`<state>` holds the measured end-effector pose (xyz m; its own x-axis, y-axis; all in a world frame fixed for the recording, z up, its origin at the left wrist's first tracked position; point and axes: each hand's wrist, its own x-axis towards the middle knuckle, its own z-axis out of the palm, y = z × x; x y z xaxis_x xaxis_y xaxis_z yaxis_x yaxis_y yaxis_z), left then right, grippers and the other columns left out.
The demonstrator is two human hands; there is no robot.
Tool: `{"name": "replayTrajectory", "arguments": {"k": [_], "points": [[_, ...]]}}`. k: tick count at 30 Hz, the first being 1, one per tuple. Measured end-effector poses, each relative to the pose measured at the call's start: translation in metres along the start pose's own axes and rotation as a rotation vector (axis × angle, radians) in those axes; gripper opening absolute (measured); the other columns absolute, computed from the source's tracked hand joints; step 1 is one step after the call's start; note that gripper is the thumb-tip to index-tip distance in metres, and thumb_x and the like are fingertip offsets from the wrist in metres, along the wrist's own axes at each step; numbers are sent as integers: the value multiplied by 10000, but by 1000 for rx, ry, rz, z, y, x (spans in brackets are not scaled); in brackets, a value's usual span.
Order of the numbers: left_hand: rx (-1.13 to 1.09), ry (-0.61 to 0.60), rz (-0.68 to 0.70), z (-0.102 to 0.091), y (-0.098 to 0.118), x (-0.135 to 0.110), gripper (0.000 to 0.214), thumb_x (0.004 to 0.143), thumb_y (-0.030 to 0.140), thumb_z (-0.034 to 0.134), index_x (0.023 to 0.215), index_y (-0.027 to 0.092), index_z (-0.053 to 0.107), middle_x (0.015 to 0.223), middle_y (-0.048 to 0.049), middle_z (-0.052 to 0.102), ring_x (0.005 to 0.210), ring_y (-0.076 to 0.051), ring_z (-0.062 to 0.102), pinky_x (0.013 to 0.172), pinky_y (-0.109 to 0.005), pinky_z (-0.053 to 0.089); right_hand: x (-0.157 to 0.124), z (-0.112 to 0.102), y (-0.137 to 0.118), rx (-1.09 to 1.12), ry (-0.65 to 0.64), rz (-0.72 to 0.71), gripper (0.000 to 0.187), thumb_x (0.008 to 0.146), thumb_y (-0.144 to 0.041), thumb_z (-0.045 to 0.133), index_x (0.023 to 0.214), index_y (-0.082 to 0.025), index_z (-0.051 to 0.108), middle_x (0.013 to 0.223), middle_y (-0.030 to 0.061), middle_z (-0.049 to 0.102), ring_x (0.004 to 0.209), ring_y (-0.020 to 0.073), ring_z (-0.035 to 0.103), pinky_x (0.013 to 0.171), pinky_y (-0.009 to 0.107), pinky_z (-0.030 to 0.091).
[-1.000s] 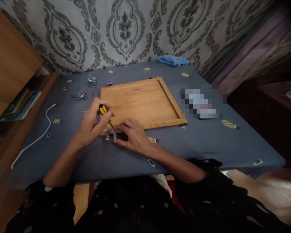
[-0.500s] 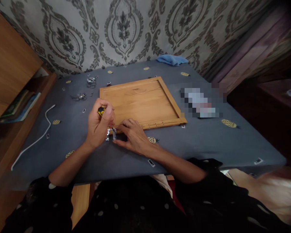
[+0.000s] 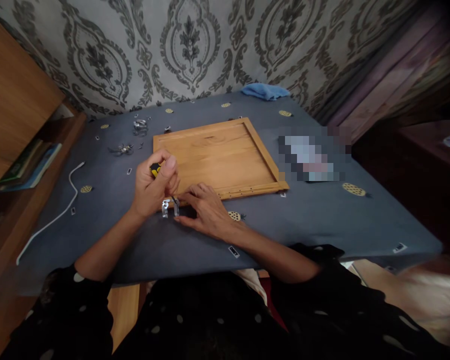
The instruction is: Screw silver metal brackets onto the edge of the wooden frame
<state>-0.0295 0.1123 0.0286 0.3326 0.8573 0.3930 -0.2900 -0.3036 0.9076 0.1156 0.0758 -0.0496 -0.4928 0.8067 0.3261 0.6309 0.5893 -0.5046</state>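
My left hand (image 3: 155, 182) is closed around the yellow-and-black handle of a screwdriver (image 3: 155, 169). Its shaft slants down to a shiny metal bracket (image 3: 165, 208) at the near left edge of a framed wooden panel (image 3: 217, 160). On the bracket's right side, my right hand (image 3: 208, 210) steadies it between thumb and forefinger, the other fingers resting on the panel's near rail. A row of small dark holes runs along that rail. Whether the screwdriver's tip sits in a screw is too small to tell.
Behind my left hand lie loose screws and small metal parts (image 3: 125, 148), with more metal fittings (image 3: 140, 126) farther back. A white cable (image 3: 75, 187) curves along the left. A blue cloth (image 3: 265, 91) rests by the wall; a blurred-out object (image 3: 307, 157) is right of the panel.
My left hand has shifted slightly up and left with the screwdriver, so more of the bracket shows. My right hand and the panel stay almost where they were.
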Motion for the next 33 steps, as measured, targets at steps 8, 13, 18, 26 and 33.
{"name": "replayTrajectory", "arguments": {"k": [8,13,18,26,33], "points": [[-84,-34,-132,-4,8,1,549,849,451,785,624,201,351,436,113,246,339,-18,192,354,-145,218,1,-3,-2,8,-16,20,445,870,-467,755,1183,-156,699,1134,114,664,1042,272,529,911,398,405],[18,-56,-127,-2,9,0,533,846,457,775,578,184,405,473,65,350,395,-48,338,385,-170,297,1,-3,-2,-7,-9,9,428,870,-455,753,1161,-145,701,1108,119,655,1023,275,527,893,404,410],[28,48,-127,3,11,-1,564,812,489,794,539,178,412,499,56,343,422,-55,326,373,-176,278,1,-4,-3,-14,-19,9,434,878,-462,745,1157,-133,699,1103,124,648,1022,271,519,892,400,398],[-34,204,-28,3,23,2,609,772,485,839,523,175,378,480,64,303,386,-42,285,342,-173,222,2,-2,-2,-12,-34,32,448,867,-486,752,1159,-151,696,1117,113,657,1037,270,528,883,378,393],[-12,186,-49,6,17,-2,603,792,525,818,524,177,405,478,55,319,391,-51,309,344,-188,223,1,-3,-2,-8,-31,22,435,872,-463,748,1163,-145,689,1110,114,652,1026,269,519,882,380,390]]}}
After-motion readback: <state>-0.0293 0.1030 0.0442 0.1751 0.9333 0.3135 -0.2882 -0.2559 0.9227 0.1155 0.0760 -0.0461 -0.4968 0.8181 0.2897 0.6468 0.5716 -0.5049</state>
